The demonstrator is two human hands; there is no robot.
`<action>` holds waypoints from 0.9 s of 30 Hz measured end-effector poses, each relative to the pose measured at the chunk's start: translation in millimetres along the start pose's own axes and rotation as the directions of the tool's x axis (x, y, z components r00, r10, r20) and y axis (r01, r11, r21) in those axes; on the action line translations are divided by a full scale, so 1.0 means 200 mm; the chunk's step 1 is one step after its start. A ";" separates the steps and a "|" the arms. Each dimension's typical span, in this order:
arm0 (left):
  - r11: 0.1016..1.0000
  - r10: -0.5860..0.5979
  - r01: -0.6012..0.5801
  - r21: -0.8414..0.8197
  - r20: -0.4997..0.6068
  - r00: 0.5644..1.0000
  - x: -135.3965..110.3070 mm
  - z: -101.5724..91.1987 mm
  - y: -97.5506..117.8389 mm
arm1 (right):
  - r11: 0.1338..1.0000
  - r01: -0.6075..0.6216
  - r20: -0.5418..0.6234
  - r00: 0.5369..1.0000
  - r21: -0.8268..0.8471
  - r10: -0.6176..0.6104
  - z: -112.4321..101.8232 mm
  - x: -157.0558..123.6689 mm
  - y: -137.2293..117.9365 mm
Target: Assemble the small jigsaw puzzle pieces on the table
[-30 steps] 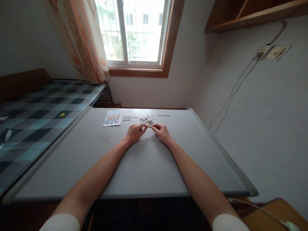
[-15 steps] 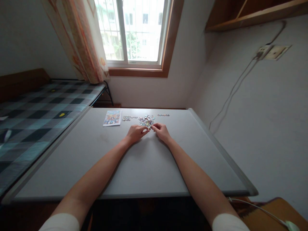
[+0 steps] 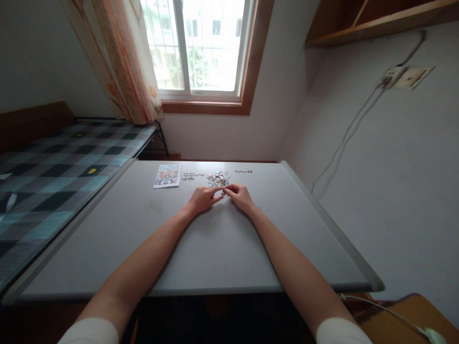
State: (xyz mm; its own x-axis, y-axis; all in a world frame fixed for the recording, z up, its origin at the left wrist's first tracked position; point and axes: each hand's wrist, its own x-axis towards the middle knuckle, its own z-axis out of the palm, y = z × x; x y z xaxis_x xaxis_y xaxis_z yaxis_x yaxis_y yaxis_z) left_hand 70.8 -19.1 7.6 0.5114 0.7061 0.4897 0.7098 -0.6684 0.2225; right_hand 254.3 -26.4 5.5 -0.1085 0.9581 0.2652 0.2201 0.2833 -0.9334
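Small jigsaw puzzle pieces (image 3: 223, 193) are held low over the table, between the fingertips of both hands. My left hand (image 3: 202, 198) comes in from the left, its index finger stretched along the top of the pieces and its thumb below. Opposite it, my right hand (image 3: 240, 196) pinches them between thumb and fingers. How many pieces are joined there is too small to tell. Just beyond my fingertips lies a loose pile of mixed-colour puzzle pieces (image 3: 218, 179).
Left of the pile, small joined strips of pieces (image 3: 192, 176) lie near a printed picture sheet (image 3: 167, 176). Another strip (image 3: 244, 171) lies at the back right. The grey-white table (image 3: 215, 248) adjoins a bed with a checked cover (image 3: 89, 148); a wall stands right.
My left index finger has straightened and reached towards the right fingertips, over the small pieces. The right hand has barely moved; the pile and strips stay put.
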 end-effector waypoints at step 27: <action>0.984 -0.174 0.175 0.008 -0.090 0.981 0.01 -0.01 0.00 | 0.997 0.025 0.065 0.998 -0.079 -0.020 0.00 -0.02 -0.03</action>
State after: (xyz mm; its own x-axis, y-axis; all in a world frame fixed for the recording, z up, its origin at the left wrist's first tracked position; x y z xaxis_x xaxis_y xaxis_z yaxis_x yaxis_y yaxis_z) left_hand 70.1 -18.2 9.6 0.3347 0.7877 0.5173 0.7924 -0.5323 0.2979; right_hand 253.2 -30.9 9.7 -0.1752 0.9475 0.2674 0.2937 0.3095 -0.9044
